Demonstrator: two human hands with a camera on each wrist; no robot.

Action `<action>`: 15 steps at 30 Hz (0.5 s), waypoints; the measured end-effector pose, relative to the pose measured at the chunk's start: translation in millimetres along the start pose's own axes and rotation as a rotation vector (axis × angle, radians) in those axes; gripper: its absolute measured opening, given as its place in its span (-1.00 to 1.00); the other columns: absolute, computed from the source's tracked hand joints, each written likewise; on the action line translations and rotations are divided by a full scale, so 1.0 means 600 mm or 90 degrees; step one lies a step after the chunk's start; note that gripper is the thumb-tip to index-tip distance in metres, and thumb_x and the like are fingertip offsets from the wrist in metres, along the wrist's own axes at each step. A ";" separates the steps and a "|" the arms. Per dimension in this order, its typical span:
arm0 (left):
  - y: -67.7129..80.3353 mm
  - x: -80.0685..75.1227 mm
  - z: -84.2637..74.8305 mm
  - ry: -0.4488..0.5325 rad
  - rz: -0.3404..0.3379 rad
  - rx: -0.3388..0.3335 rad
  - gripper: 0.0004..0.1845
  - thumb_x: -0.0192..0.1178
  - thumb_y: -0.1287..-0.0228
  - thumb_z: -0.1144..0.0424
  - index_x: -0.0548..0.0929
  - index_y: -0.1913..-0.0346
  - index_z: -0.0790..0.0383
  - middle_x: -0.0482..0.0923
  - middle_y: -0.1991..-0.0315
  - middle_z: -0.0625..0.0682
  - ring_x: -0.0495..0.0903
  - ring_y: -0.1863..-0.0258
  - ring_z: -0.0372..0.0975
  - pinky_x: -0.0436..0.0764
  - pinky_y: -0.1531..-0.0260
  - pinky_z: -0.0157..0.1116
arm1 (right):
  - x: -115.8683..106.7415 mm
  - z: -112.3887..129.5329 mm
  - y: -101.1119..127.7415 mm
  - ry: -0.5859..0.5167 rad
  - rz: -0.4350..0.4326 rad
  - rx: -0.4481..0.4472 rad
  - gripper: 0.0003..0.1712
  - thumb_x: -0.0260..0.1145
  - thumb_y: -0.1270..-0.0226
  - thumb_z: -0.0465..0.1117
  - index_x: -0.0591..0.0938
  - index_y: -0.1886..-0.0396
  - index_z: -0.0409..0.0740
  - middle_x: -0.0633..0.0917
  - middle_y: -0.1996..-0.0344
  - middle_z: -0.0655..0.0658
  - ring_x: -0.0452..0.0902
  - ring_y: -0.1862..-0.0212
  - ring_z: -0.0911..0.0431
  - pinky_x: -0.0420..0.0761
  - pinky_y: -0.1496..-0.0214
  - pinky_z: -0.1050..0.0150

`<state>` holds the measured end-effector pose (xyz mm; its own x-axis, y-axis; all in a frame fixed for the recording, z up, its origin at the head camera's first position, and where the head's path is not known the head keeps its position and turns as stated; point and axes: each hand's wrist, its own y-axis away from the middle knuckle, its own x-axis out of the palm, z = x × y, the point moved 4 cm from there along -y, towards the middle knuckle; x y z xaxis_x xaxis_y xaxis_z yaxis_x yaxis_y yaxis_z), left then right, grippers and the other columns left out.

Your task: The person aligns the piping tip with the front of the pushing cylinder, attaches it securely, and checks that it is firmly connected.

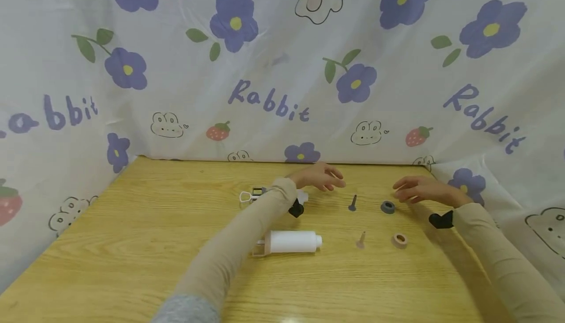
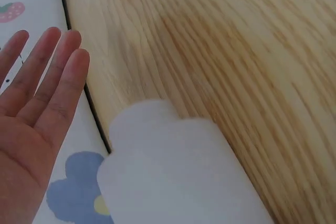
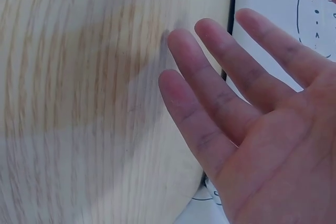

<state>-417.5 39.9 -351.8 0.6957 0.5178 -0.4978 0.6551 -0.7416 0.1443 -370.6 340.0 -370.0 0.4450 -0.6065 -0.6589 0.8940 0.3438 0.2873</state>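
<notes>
1. Judging by how things lie, your setting-out looks complete: two rows, a dark-trimmed one on the far side and a beige-trimmed one on the near side.
2. In the near row, from left to right, you have a syringe-like white cylinder with a beige collar, lying on its side, then a beige peg and a beige ring.
3. In the far row, a second cylinder, with a dark frame and a white loop handle at its left end, lies mostly hidden by your left forearm; to its right come a dark peg and a dark ring.
4. Both pegs appear to stand on their flared bases, apart from the rings and cylinders, so any work that needs a grip seems left to do.
5. Your left hand is at the far side, near the dark peg; its fingers are extended and hold nothing.
6. Your right hand is beyond and to the right of the dark ring, with fingers spread, slightly bent and holding nothing.
7. Your table has a yellowish wood-grain top, and your right arm casts a shadow on its right side.
8. Behind it and at both sides hangs a white cloth printed with purple flowers, strawberries, rabbits and the word "Rabbit".
</notes>
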 end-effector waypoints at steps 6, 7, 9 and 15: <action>-0.007 0.018 -0.002 -0.007 0.015 -0.006 -0.50 0.23 -0.08 -0.01 0.47 -0.08 0.09 0.52 0.03 -0.01 0.51 -0.03 0.00 0.49 0.01 -0.12 | 0.008 0.001 -0.003 0.007 0.003 0.003 -0.40 0.16 -0.26 -0.04 0.29 -0.22 -0.23 0.42 -0.14 -0.29 0.46 -0.06 -0.08 0.45 -0.07 -0.01; -0.008 0.020 -0.003 -0.005 0.019 -0.007 -0.49 0.23 -0.08 0.00 0.46 -0.10 0.12 0.52 0.04 -0.01 0.50 -0.03 0.00 0.49 0.01 -0.12 | 0.008 0.003 -0.003 0.008 0.004 0.002 -0.39 0.16 -0.26 -0.04 0.29 -0.22 -0.24 0.42 -0.14 -0.30 0.46 -0.06 -0.09 0.45 -0.07 -0.01; -0.011 0.024 -0.004 -0.006 0.024 -0.009 -0.48 0.24 -0.08 0.01 0.46 -0.10 0.14 0.53 0.05 -0.01 0.51 -0.02 0.00 0.49 0.01 -0.13 | 0.010 0.008 -0.003 0.019 0.005 -0.003 -0.39 0.15 -0.26 -0.03 0.29 -0.22 -0.24 0.42 -0.15 -0.30 0.46 -0.07 -0.08 0.46 -0.06 0.00; -0.020 0.037 0.000 -0.019 0.060 -0.019 -0.51 0.23 -0.12 0.26 0.42 -0.14 0.22 0.51 -0.03 0.13 0.57 0.09 -0.13 0.50 0.03 -0.14 | 0.020 0.028 -0.005 0.055 0.013 -0.018 -0.38 0.17 -0.24 0.00 0.31 -0.22 -0.19 0.42 -0.16 -0.28 0.45 -0.08 -0.02 0.47 -0.05 0.02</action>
<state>-409.8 60.3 -364.5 0.7463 0.4326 -0.5058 0.5956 -0.7733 0.2174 -367.2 319.2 -367.2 0.4552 -0.5354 -0.7114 0.8826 0.3766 0.2814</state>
